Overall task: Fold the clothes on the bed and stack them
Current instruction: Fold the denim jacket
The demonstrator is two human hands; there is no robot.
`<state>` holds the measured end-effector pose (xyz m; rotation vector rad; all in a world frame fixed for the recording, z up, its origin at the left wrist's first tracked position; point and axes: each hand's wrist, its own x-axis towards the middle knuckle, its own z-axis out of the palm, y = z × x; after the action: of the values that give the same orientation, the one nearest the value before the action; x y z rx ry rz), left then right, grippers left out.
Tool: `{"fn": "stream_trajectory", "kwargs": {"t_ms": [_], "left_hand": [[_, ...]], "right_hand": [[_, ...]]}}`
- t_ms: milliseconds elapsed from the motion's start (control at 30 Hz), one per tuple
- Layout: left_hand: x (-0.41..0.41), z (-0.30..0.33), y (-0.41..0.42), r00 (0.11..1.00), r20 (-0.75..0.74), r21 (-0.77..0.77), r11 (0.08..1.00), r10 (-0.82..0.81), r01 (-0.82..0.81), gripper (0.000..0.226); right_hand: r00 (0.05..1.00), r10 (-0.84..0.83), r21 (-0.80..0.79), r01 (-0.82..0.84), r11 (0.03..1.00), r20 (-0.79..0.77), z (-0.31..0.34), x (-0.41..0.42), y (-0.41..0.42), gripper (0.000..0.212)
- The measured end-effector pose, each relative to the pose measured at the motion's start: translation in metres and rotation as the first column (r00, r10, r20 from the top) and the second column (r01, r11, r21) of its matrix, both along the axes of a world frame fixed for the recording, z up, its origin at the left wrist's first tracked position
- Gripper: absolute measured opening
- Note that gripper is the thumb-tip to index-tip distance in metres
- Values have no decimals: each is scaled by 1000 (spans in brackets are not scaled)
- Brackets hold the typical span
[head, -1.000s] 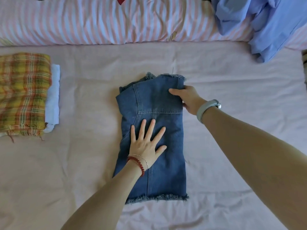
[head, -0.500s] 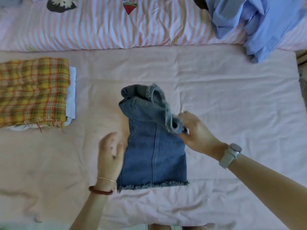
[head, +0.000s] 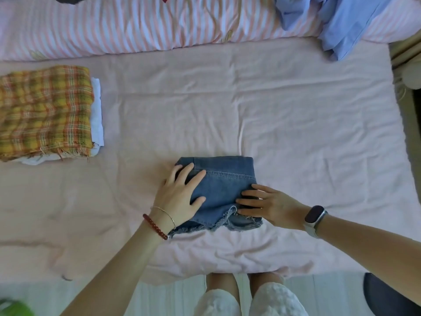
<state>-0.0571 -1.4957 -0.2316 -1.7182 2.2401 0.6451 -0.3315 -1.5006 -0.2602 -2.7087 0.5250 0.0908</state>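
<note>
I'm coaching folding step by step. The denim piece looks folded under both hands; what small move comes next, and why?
Probably lift the denim piece and carry it toward the plaid stack. It already lies folded compact, with the left hand and right hand pressing flat on it, and the stack sits apart on the bed.

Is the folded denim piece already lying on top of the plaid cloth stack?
No, the denim piece lies on the pink sheet under both hands, apart from the plaid cloth.
</note>
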Motion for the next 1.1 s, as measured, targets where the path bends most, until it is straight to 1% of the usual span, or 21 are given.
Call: {"fn": "stream_trajectory", "kwargs": {"t_ms": [67,133,167,233,267,367,433,500,567,600,667,767,867,1000,1100], "left_hand": [[-4,-2,17,999,-32,-46,999,0,-2,65],[-8,-11,33,999,-46,-135,991,9,-16,64],[-9,-14,38,999,-39,-168,985,19,-26,61],[-12,-19,45,998,-48,-258,964,49,-60,42],[-13,-21,46,996,-58,-305,949,66,-80,31],[-20,-25,37,985,-118,-377,912,127,-163,15],[-31,-34,29,971,-180,-384,898,157,-216,12],[-40,-50,25,974,-152,-369,905,168,-214,25],[-38,-70,29,988,-40,-341,927,149,-154,45],[-35,-81,31,991,9,-337,934,131,-121,50],[-27,-103,37,994,48,-363,929,94,-71,54],[-17,-132,35,997,62,-408,913,46,-16,57],[-14,-151,35,997,60,-441,898,41,-10,59],[-14,-149,40,999,33,-440,898,42,-24,64],[-17,-132,41,998,-11,-406,912,62,-61,65]], "right_hand": [[998,-57,31,57,998,-11,1,-8,3,51],[983,-183,92,180,979,31,3,-9,8,46],[962,-266,95,260,961,58,5,-5,9,46],[903,-417,17,418,908,103,5,12,10,46],[872,-478,-24,483,875,101,3,24,11,45],[782,-623,-73,621,780,-5,-7,67,14,46],[740,-667,-84,662,745,-79,-20,84,15,49],[725,-683,-112,675,730,-87,-37,86,13,50],[748,-662,-146,651,745,-50,-58,80,13,51],[763,-646,-169,633,755,-29,-68,77,13,51],[782,-624,-219,608,763,-5,-88,76,15,52],[768,-640,-279,618,735,15,-113,80,15,53],[775,-630,-301,612,731,47,-129,81,17,54],[791,-604,-280,603,747,93,-129,78,21,56],[828,-554,-243,557,794,86,-119,62,36,59]]}}
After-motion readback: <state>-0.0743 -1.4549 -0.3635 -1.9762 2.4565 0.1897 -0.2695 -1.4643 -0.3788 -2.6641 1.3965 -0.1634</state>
